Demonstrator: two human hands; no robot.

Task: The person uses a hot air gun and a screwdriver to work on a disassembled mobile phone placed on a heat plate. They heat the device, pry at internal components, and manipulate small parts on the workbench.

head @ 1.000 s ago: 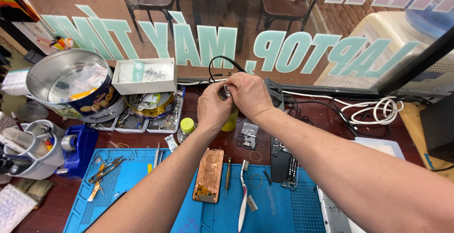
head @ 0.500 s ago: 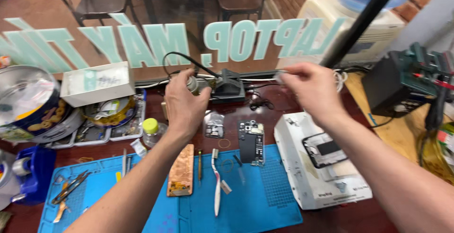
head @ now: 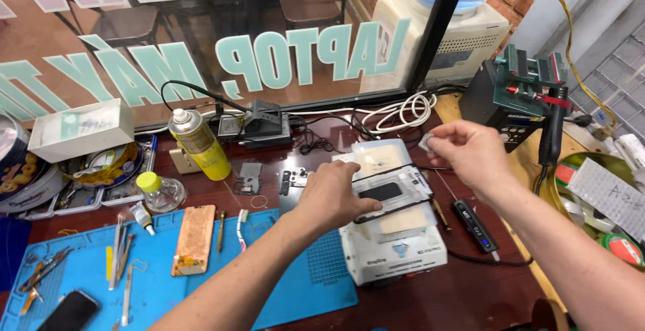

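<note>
Window glass (head: 201, 42) with mirrored pale lettering runs well beyond both my hands, and the dark red bench (head: 463, 291) spreads under them. Below and left of my left hand (head: 334, 196) lies the blue work mat (head: 295, 284), with a copper-coloured slab (head: 193, 239) and a row of thin tools (head: 121, 254) further left on it. Directly beneath my left fingers sits the white heating block (head: 393, 254), with a phone (head: 386, 193) strapped flat on its top under dark bands; my left hand rests on the near-left edge of that phone, fingers bent and loosely spread, pressing rather than gripping as far as I can judge, since my knuckles hide the fingertips. Beyond my right hand (head: 470, 153) stands a green clamp stand (head: 531, 75) with a black hot-air handle (head: 551, 133) hanging just to the right of my wrist. Far left of my left hand, past the small loose phone parts (head: 248, 178), stands a yellow spray can (head: 196, 144) with a small yellow-capped bottle (head: 160, 192) nearer me. Coiled white cable (head: 406, 110) lies just beyond the block. My right hand is raised above the block's far-right corner, thumb and forefinger pinched closed on a small pale grey piece (head: 428, 143), other fingers curled. A slim black tool (head: 474, 225) lies on the bench below my right wrist.
</note>
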